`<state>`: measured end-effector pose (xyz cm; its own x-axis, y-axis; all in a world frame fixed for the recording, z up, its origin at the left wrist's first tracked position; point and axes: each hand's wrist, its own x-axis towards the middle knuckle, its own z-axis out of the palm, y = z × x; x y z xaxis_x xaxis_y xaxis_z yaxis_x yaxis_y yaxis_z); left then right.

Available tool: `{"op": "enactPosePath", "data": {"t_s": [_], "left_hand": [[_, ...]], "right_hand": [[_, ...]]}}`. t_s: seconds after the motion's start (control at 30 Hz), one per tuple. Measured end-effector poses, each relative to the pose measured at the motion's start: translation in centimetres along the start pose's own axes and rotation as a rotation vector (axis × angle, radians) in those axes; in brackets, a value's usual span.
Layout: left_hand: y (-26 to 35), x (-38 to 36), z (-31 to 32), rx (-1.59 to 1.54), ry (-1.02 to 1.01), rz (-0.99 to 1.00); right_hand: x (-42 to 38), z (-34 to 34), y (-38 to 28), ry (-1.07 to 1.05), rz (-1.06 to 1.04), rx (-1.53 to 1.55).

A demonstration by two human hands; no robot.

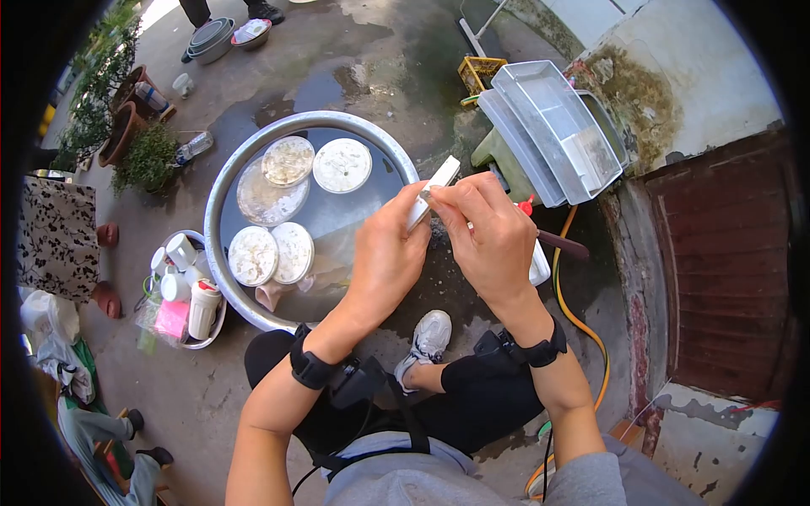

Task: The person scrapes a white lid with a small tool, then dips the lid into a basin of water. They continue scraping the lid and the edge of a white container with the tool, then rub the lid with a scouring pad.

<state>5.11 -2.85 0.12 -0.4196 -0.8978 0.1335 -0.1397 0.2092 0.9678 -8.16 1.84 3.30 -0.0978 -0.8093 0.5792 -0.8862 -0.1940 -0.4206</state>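
Note:
My left hand (390, 251) is closed around a slim white rectangular piece (442, 174) that looks like plastic, held tilted at the right rim of a large metal basin (221, 278). Against the near side of that piece, the thumb and forefinger of my right hand (489, 232) are pinched together; what sits between the fingertips is too small to make out. Shallow water stands in the basin. Several round, stained whitish discs, like lids, lie in it, among them one disc (342, 165) near the back. Crumpled translucent plastic (331, 274) lies at the basin's near side.
Left of the basin, a bowl (221, 325) holds white mugs and a white bottle (203, 309). Clear plastic bins (548, 126) stand at the right beside a yellow basket (479, 76). An orange hose (577, 320) runs along the wall. Potted plants (143, 160) and other people's legs (110, 430) are leftward.

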Motion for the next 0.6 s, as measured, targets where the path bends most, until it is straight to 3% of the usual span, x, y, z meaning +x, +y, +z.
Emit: {"op": "enactPosePath", "data": {"t_s": [0.07,0.6], "left_hand": [[0.3,-0.1,-0.2,0.065,-0.062,-0.083],[0.4,-0.4,0.0,0.021,-0.026,-0.055]], "right_hand": [[0.3,0.2,0.6,0.060,0.045,-0.037],[0.2,-0.2,1.5,0.056,0.048,-0.042]]}}
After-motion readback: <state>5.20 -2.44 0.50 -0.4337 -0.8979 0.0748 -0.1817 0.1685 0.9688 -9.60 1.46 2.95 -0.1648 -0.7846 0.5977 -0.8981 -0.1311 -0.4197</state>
